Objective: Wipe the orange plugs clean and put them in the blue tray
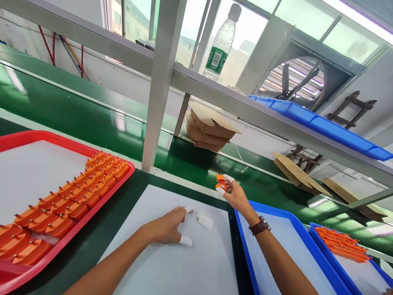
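Note:
My right hand (233,193), with white finger cots on thumb and index finger, is raised above the far edge of the white sheet. Between its fingertips it grips a small orange plastic part (220,182), partly hidden by the fingers. My left hand (173,226) hovers low over the white sheet (196,262), thumb and index finger spread in their white cots and nothing between them. Just beyond its fingertips lies a small white paper piece (205,220). To the left, a red tray (61,250) holds rows of orange plastic parts (66,200) with metal pins.
A blue tray (294,219) lined with white stands right of the sheet; another blue tray (337,268) holds orange pieces (342,243). A metal post (158,86) rises behind the worktop, supporting a shelf with a water bottle (219,51) and blue tray (322,125). Cardboard boxes (208,127) sit behind.

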Demonstrator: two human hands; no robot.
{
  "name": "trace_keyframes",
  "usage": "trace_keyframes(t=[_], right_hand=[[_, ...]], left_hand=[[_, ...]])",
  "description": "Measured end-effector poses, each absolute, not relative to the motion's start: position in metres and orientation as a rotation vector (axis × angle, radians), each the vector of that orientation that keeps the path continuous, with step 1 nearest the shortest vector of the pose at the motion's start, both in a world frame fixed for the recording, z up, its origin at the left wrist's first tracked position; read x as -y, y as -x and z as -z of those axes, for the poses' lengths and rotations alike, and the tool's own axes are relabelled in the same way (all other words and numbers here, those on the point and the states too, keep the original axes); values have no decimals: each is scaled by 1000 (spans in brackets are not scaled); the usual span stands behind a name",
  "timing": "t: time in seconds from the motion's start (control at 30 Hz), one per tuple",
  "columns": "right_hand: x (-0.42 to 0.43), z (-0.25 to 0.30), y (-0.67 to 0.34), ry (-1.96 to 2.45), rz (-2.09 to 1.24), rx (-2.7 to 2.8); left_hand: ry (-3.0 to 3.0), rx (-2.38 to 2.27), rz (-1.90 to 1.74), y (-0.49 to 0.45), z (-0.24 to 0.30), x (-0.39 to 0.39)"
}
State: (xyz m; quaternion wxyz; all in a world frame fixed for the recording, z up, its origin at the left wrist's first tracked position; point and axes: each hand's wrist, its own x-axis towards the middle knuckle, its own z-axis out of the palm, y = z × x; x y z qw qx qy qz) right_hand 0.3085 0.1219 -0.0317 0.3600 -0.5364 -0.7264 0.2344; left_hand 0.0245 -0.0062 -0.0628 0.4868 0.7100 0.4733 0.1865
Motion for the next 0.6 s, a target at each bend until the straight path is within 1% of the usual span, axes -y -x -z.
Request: trace_keyframes(t=[0.13, 0.2, 0.33, 0.5, 0.6], right_hand=[[-60, 16, -257, 1181, -683, 2169], [-34, 13, -239, 1132, -612, 2310], [-3, 18, -229, 1076, -476, 2425], [2, 43, -247, 1208, -267, 2409], [-1, 60, -252, 1252, -266, 2404]], left_hand=[[-1514, -1038, -790, -34, 68, 3], [-1398, -893, -913, -38, 64, 2], [-1290, -796, -954, -39, 52, 5], [-1275, -857, -995, -36, 51, 5], [-1232, -854, -1005, -37, 53, 4]])
